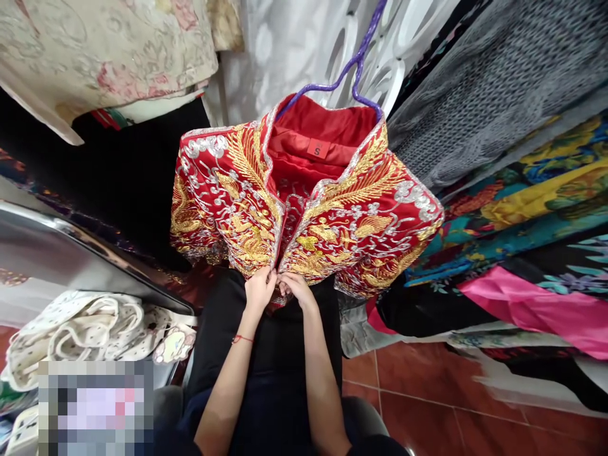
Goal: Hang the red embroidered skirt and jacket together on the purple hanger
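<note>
Red floor tiles (427,405) with pale joints show at the lower right, and hanging cloth closes in on both sides: a cream floral-patterned garment (133,57) at the upper left with black fabric (128,164) below it, and grey open-knit fabric (498,95), a teal-and-yellow floral cloth (532,196) and a bright pink satin piece (541,310) down the right. White openwork (396,76) stands behind.

Centrally, a red embroidered jacket (332,221) hangs from a purple hanger (358,63), its shoulders spread to either side and its lower front above the person's black-clad lap (280,373). Gold and silver thread covers the front; the stand-up collar gapes, baring red lining and a red label (317,149) marked S.

Both hands meet at the front opening, below the collar. The left hand (261,288), with a thin red bracelet (243,339) at the wrist, pinches one front edge; the right hand (295,288) pinches the other, just beside it. The fingers hide whatever lies between their tips. Left of the lap sits a bundled off-white spotted cloth (90,323).
</note>
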Demonstrator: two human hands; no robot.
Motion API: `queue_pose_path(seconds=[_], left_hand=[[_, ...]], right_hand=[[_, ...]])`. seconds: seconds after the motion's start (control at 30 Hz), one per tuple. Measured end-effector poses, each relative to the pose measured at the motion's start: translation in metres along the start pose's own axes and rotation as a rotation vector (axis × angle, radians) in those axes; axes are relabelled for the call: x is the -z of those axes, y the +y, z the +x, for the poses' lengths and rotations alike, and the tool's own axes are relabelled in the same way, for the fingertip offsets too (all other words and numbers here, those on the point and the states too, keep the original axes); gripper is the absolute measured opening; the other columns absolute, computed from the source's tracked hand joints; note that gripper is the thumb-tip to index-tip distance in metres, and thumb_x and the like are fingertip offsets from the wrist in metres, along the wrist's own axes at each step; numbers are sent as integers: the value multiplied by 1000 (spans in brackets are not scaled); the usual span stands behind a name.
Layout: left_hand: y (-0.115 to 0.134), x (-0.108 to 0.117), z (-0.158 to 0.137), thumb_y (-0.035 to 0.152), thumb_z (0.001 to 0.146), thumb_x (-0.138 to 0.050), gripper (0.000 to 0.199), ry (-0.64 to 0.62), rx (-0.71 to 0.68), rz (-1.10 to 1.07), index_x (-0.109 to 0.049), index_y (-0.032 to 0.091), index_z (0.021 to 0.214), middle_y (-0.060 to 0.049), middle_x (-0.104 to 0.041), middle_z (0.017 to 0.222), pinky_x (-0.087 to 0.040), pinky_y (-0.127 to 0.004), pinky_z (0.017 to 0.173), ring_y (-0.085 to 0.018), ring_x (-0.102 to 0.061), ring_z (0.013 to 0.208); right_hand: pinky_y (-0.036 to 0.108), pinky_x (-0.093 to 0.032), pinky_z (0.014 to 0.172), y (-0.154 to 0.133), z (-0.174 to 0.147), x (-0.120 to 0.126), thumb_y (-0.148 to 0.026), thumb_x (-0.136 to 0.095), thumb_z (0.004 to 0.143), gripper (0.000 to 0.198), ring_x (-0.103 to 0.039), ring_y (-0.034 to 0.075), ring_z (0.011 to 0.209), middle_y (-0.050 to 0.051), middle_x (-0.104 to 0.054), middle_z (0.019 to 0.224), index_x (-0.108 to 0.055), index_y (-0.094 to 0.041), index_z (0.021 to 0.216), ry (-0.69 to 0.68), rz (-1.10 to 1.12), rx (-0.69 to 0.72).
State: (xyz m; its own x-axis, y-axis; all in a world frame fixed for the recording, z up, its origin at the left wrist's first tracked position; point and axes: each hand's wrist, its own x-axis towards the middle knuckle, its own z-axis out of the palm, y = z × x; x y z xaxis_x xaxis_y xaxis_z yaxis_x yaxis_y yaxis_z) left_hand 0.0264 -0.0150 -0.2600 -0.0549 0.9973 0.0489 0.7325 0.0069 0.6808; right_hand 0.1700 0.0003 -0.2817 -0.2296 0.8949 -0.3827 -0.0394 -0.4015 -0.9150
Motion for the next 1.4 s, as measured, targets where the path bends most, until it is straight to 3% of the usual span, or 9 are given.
queue_pose_path(seconds=[0.23,0.4,0.57,1.1,1.23,1.4], left_hand=[[-10,16,2,37,94,-46,29,-34,65,-118,-59,20,75,-1,-64,69,-35,-24,66,-15,-58,65],[-14,23,3,47,91,-45,37,-63,98,-384,-53,20,68,3,-52,56,-34,-24,61,-12,-48,54],[-11,29,3,55,88,-46,43,-43,91,-443,-43,21,61,4,-38,53,-29,-24,55,-11,-36,52],[5,44,2,52,83,-56,42,33,182,-740,-43,21,58,3,-39,52,-31,-27,53,-10,-36,51],[20,55,0,53,81,-60,45,101,186,-777,-40,22,55,3,-38,51,-31,-27,50,-10,-34,51],[26,91,1,43,88,-51,45,320,123,-924,-31,23,53,5,-29,47,-30,-25,48,-9,-29,45]], right_hand=[[23,-31,48,1,3,-10,-51,-74,71,35,-49,9,46,-2,-57,48,-68,-17,64,83,-35,-2],[23,-33,49,-6,-1,-16,-52,-75,70,36,-50,10,49,-2,-58,50,-71,-17,64,52,-48,-5],[23,-32,50,-12,-3,-17,-54,-76,70,38,-48,9,49,-2,-57,50,-72,-17,65,14,-60,-11],[22,-30,51,-15,0,-18,-44,-64,73,28,-41,8,48,-5,-49,48,-67,-19,61,-44,-98,-26],[23,-28,49,-10,2,-19,-42,-66,73,30,-36,7,45,-5,-47,45,-59,-20,53,-15,-148,-55],[23,-23,46,1,3,-16,-39,-68,73,39,-31,7,41,-8,-37,38,-45,-23,46,160,-227,-84]])
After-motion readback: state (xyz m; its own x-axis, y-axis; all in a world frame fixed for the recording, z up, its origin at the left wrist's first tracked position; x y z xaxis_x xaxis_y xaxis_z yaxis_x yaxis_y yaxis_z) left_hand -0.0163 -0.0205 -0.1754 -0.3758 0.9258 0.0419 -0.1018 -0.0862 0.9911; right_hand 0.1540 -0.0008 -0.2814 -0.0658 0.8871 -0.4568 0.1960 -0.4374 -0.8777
